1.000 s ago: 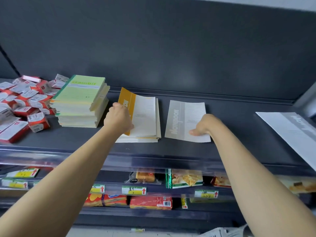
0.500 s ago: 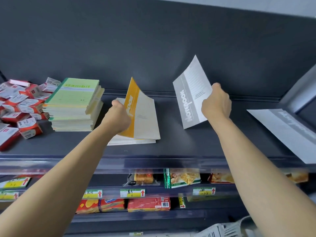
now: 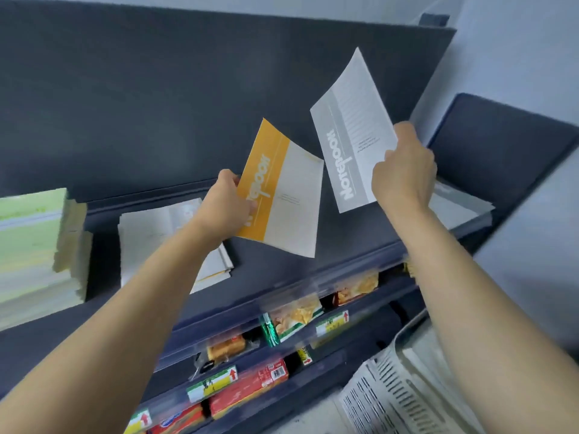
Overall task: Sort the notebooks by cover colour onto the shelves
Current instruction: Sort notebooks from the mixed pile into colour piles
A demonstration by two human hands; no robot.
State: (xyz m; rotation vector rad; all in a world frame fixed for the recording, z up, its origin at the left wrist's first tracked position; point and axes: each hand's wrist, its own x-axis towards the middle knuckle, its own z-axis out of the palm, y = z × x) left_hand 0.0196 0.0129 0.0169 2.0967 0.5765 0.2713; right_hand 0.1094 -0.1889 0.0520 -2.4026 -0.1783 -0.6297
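Note:
My left hand (image 3: 226,205) grips an orange-and-white notebook (image 3: 283,195) by its orange edge, held in the air above the dark shelf (image 3: 272,267). My right hand (image 3: 404,170) holds a grey-and-white notebook (image 3: 347,126) higher up and to the right, tilted upright. Below my left forearm a pile of white notebooks (image 3: 150,227) lies on the shelf. A stack of green notebooks (image 3: 34,245) stands at the far left. Another grey-and-white pile (image 3: 454,205) rests on the shelf behind my right hand.
The shelf's dark back panel (image 3: 156,104) rises behind the notebooks. Lower shelves hold snack packets (image 3: 291,317) and red boxes (image 3: 250,383) behind price tags. A white plastic basket (image 3: 407,386) sits at the lower right. A pale wall (image 3: 517,57) lies to the right.
Both hands lifted their notebooks off the shelf and raised them higher. The view has swung right and tilted, so the red boxes at far left have left the frame.

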